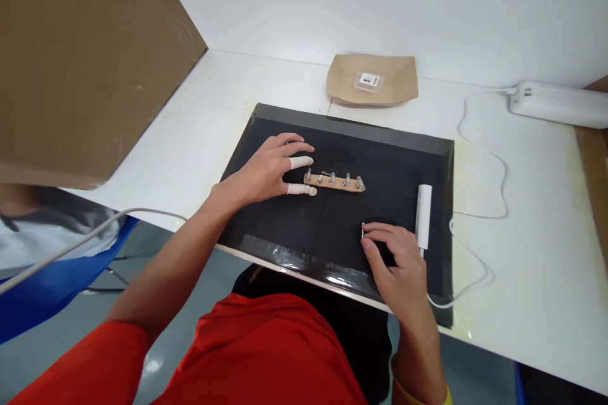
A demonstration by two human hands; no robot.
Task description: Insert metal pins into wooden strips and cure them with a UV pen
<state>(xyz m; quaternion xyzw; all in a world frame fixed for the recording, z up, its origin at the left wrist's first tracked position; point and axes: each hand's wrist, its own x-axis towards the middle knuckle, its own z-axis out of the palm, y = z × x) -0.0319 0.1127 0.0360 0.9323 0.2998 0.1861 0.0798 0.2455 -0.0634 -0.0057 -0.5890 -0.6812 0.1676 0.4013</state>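
On the black mat (294, 234) lies a narrow tan strip (339, 184) with several small, shiny metallic or clear pegs standing up along it. My left hand (273, 168) is at the strip's left end, its thumb and index finger spread to either side and both covered by pale finger cots. Whether those fingertips touch the strip, I cannot tell. To the lower right, my right hand (396, 259) pinches a small thin whitish pin (363, 230) between thumb and fingertips, a little above the mat. Its exact kind is too small to make out.
A brown paper tray (403, 85) at the back holds a small clear case (369, 81) with a label. Right of my right hand is a white stick-shaped device (424, 216) with a cable. A power strip (560, 103) sits far right; a brown board (90, 63) stands left, near another person's arm.
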